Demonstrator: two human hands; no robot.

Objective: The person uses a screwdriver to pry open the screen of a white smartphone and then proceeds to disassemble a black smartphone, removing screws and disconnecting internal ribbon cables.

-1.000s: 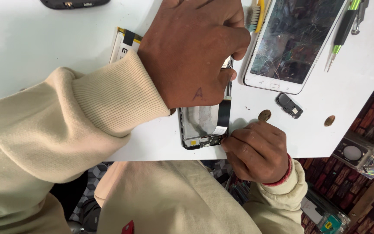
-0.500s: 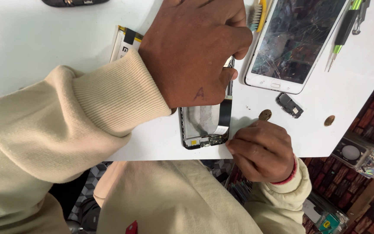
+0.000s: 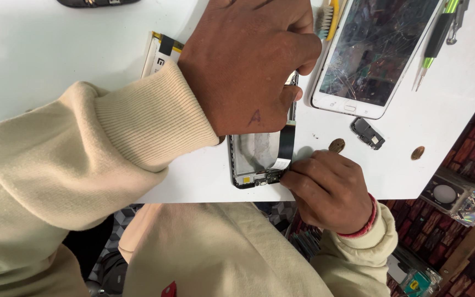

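Left hand (image 3: 248,66) in a cream ribbed sleeve is clenched down over the upper part of the opened black phone frame (image 3: 259,159), pinning it to the white tabletop (image 3: 56,66); what its fingers pinch underneath, beside the frame's right edge, I cannot tell. The frame lies near the table's front edge, its silvery inside facing up, a black flat ribbon cable (image 3: 286,144) running down its right side. Right hand (image 3: 331,190), red thread band at the wrist, is curled tight at the frame's lower right corner, fingertips pressed on the small board by the cable's white end; whether it grips a tool is hidden. Just beside the left hand, a white smartphone with a cracked dark screen (image 3: 372,52) lies face up. Between that phone and the right hand sit a small dark rectangular part (image 3: 367,133) and a brown oval chip (image 3: 336,145). A green-handled screwdriver (image 3: 436,44) rests further right, a yellow-handled brush (image 3: 325,16) peeks out above the left hand, and a flat white battery pack (image 3: 160,52) lies behind the sleeve.
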